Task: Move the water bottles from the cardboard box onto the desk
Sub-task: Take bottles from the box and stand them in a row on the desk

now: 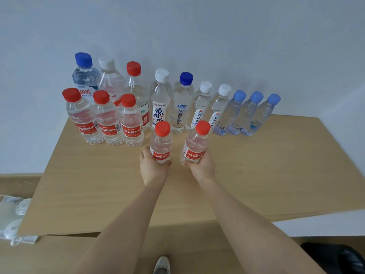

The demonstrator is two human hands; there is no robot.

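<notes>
Head view looks down on a light brown wooden worktop [256,165] that stands against a pale grey wall [197,26]. The left hand [153,165] grips a small clear plastic bottle with a red cap and red label [161,147] around its lower part, with the fingers curled round it. This bottle is nearly upright. The right hand [203,165] grips a second small red-capped bottle [195,147] in the same way, and this one is tilted with its cap toward the right. Both bottles are over the middle of the worktop, near each other but apart. The hands hide their bottoms, so it cannot be told whether they touch the surface.

Behind the hands many bottles stand upright on the worktop. At the left is a row of three red-capped bottles [107,119] of the same kind, just beside each other. Behind them stand three taller clear bottles [110,80] with a blue, a white and a red cap. To the right follow a white-capped bottle with dark characters [160,103], a dark-blue-capped bottle [182,107], two small white-capped bottles [201,107] and three small bottles with light blue caps [250,115].

A brown cardboard box [59,254] fills the lower part of the view under the arms. At the left edge, clear bottles in plastic wrap [13,214] show partly.
</notes>
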